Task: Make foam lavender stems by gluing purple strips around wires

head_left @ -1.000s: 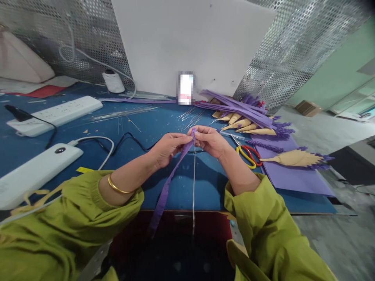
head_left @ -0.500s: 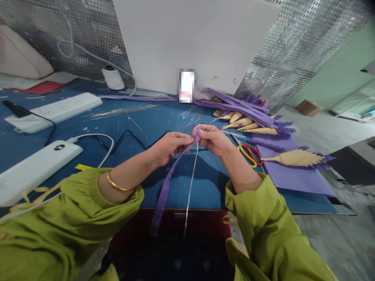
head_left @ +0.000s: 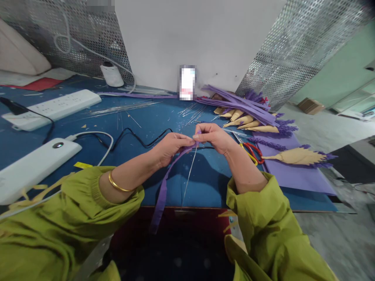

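Note:
Over the blue table my two hands meet at the centre. My left hand pinches a long purple fringed paper strip, which hangs down past the table's front edge. My right hand is closed on the top of a thin metal wire, where the strip's end is wound round it. The wire slants down and to the left from my fingers. Both sleeves are olive green, and a gold bangle sits on my left wrist.
Scissors with red and yellow handles lie just right of my right hand. Finished purple and tan paper flowers, purple sheets and strips fill the right side. Loose wires, a power strip, a white power bank and cables lie left.
My hands have twisted the wire's top, and its lower end has swung from straight down to slanting left. The strip has shifted slightly with it.

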Available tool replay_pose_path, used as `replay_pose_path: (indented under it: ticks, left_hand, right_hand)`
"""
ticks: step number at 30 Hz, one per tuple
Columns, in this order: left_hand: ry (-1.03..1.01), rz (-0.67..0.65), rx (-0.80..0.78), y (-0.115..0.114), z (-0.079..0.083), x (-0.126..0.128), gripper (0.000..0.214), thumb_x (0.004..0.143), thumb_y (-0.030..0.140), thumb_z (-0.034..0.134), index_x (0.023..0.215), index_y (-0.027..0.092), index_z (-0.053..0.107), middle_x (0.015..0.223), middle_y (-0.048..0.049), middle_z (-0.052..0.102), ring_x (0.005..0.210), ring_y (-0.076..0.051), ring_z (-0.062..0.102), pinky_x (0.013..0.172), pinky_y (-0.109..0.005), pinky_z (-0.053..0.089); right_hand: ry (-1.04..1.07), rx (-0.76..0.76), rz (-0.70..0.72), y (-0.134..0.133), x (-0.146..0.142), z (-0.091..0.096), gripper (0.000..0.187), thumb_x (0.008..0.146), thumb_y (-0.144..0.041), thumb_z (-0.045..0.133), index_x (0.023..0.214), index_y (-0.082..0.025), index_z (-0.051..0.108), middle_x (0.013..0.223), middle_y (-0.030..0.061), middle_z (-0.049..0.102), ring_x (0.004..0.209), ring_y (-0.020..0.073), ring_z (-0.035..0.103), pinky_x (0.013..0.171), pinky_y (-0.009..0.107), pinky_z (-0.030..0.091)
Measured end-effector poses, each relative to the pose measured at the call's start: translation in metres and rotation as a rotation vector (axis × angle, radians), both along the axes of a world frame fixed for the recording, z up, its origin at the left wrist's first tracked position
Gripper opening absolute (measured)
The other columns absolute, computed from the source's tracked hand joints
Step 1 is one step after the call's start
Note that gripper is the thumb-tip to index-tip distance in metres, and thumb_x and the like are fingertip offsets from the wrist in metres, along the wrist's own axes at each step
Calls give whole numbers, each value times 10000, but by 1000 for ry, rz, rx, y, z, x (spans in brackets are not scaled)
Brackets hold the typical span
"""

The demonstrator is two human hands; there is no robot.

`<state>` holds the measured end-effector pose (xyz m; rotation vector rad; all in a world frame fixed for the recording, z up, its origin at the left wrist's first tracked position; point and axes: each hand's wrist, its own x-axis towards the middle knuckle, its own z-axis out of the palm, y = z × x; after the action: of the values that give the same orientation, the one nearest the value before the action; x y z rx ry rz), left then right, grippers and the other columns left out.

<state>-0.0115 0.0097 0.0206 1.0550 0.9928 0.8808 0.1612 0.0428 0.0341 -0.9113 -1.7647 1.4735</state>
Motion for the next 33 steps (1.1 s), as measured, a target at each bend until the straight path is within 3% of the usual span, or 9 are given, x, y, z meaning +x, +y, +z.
replay_pose_path:
  ticks: [5,14,21,28,33]
  left_hand:
    - [-37,-16,-42,1,-2,-1,119,580,262,738,603,151,701,523,5,582,477,-87,465,490,-227,345]
    - [76,30,69,-1,5,-2,133,562,276,738,577,149,699,526,-4,572,518,-94,459,517,-235,349]
    - [125,88,32,-2,-1,0,124,576,263,707,597,143,683,497,12,535,454,-84,411,455,-237,300]
    - [36,43,59,2,-1,-2,209,560,321,782,664,147,730,612,-18,617,563,-107,512,581,-258,422]
    - [101,87,96,1,0,-3,206,584,336,787,583,152,692,533,-3,561,515,-93,464,514,-243,363]
  right_hand:
    - [-16,56,-28,-1,-1,1,320,680,-365,750,617,-185,494,562,-52,481,561,101,438,568,255,317]
    - [-61,178,-128,-4,-8,2,325,693,-377,725,577,-183,491,544,-51,459,549,93,375,545,256,267]
    - [-54,163,-184,-5,-15,-2,351,667,-393,747,560,-182,487,540,-52,443,558,95,368,545,256,271]
    - [-33,163,-205,-3,-14,-3,350,687,-415,738,576,-185,497,525,-45,482,546,100,405,535,252,276]
    - [-21,156,-240,-6,-18,-3,382,682,-487,734,576,-184,527,520,-40,509,531,99,417,530,251,299]
